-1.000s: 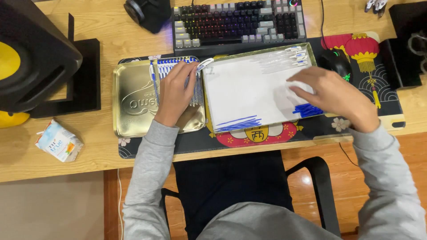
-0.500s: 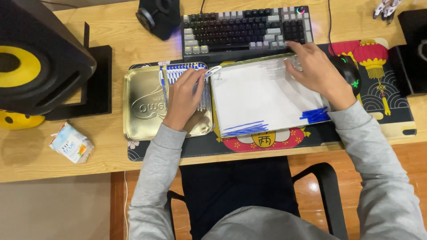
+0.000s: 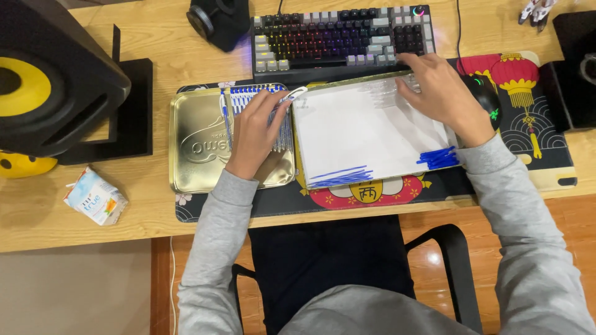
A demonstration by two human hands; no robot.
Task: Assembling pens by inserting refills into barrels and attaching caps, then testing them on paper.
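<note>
A shallow gold metal tin [image 3: 198,146] lies open on a dark desk mat [image 3: 534,139]. Its other half, on the right, holds a white sheet [image 3: 360,133] with blue strokes at the near edge and clear plastic at the far edge. My left hand [image 3: 254,130] rests flat on a row of blue-and-white pens [image 3: 239,99] in the left half. Over on the right, the fingers of my right hand [image 3: 437,93] press down on the far right corner of the white sheet. Neither hand grips anything that I can see.
A backlit keyboard [image 3: 341,40] lies just beyond the tin. A black mouse [image 3: 487,99] sits right of my right hand. A black speaker with a yellow cone [image 3: 49,80] stands at the left, a small drink carton [image 3: 93,197] near the desk's front edge. A chair [image 3: 347,260] is below.
My right hand has slid from the near right part of the white sheet up to its far right corner. My left hand has stayed on the pens.
</note>
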